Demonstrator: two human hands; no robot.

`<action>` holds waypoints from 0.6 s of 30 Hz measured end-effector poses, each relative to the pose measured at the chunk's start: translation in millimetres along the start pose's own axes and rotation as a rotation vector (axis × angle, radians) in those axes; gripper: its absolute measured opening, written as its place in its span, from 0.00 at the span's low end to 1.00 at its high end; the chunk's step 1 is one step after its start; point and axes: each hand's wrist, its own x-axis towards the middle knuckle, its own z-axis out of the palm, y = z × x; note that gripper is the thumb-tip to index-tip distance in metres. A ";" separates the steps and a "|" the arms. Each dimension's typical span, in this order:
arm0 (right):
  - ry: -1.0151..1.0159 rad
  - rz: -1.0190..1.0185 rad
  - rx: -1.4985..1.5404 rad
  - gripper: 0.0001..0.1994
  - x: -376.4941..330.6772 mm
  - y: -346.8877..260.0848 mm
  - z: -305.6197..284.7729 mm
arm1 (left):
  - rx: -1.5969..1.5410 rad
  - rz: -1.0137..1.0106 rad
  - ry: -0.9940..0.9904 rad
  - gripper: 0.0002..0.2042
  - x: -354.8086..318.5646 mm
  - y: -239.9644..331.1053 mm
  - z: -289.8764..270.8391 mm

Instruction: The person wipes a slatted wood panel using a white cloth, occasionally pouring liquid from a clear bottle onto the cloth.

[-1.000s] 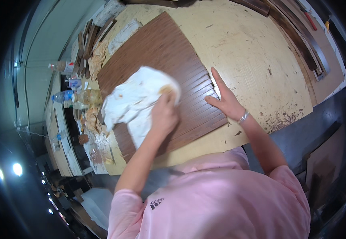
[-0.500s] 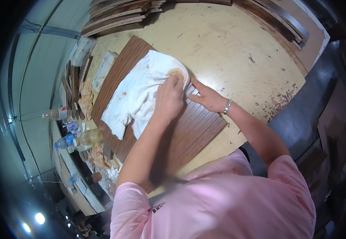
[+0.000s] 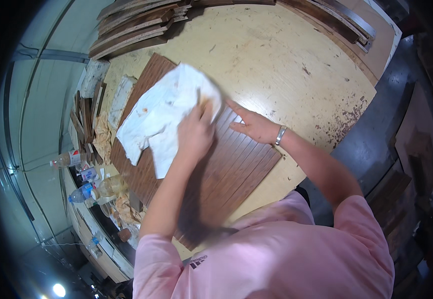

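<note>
A brown grooved wooden board lies at a slant on the pale yellow tabletop. Over its upper left part is spread a white cloth with brownish stains. My left hand presses down on the cloth, fingers bunched into its right part near a brown stain. Along the board's right edge rests my right hand, thumb stretched out over the grooves and fingers reaching toward the cloth; some fingertips are hidden. A metal band circles that wrist.
Dark boards are stacked at the far left, with more long strips at the far right. Left of the board lie short wood offcuts and crumpled cloths. Several plastic bottles stand or lie at the near left.
My left hand has slid left and slightly nearer, dragging the cloth over the board and baring more grooves beside my right hand. The right hand stays at the board's edge.
</note>
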 end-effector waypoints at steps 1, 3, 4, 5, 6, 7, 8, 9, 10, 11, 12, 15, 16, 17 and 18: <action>0.038 -0.027 0.006 0.37 1.3 3.7 -2.3 | 0.025 0.010 -0.033 0.23 -13.7 -6.0 -6.6; 0.045 -0.035 -0.016 0.37 3.8 3.2 -0.3 | -0.015 -0.018 -0.007 0.23 -45.3 -15.5 -10.6; 0.041 -0.040 -0.024 0.37 5.9 1.9 2.2 | -0.032 -0.040 0.003 0.23 -53.2 -20.4 -9.9; 0.057 -0.050 0.019 0.36 7.8 1.8 1.1 | 0.069 0.088 0.198 0.23 -40.2 -23.3 7.1; 0.052 -0.052 0.059 0.36 6.5 3.3 2.1 | 0.057 0.058 0.168 0.22 -20.9 -15.9 9.5; 0.048 -0.054 0.098 0.36 4.6 1.3 3.7 | 0.033 0.054 0.181 0.20 3.1 -13.1 9.6; 0.031 -0.045 0.108 0.36 4.7 -4.2 6.4 | 0.004 0.041 0.186 0.19 23.0 -14.7 9.7; 0.026 -0.026 0.109 0.36 3.4 -6.5 2.8 | 0.018 -0.002 0.109 0.20 35.2 -12.0 7.1; 0.020 -0.006 0.110 0.36 2.3 -8.1 0.8 | 0.033 -0.047 0.032 0.20 40.2 -9.8 4.8; 0.015 -0.001 0.100 0.37 1.1 -8.5 3.7 | 0.027 -0.030 0.049 0.21 20.3 -14.7 4.0; 0.032 0.000 0.085 0.37 1.1 -6.7 1.5 | 0.021 0.008 0.074 0.22 -3.7 -21.9 2.6; 0.062 -0.028 0.078 0.36 3.0 4.4 3.1 | -0.026 -0.045 0.105 0.25 -82.3 -42.3 -7.6; 0.064 -0.042 0.081 0.36 4.9 5.5 5.9 | -0.038 -0.083 0.094 0.25 -93.6 -46.7 -7.5; 0.083 -0.024 0.076 0.37 4.9 6.8 4.2 | -0.051 -0.120 0.083 0.26 -97.2 -50.8 -7.5; 0.072 -0.007 0.074 0.38 3.6 4.4 5.0 | -0.029 -0.122 0.067 0.24 -77.5 -34.3 -11.3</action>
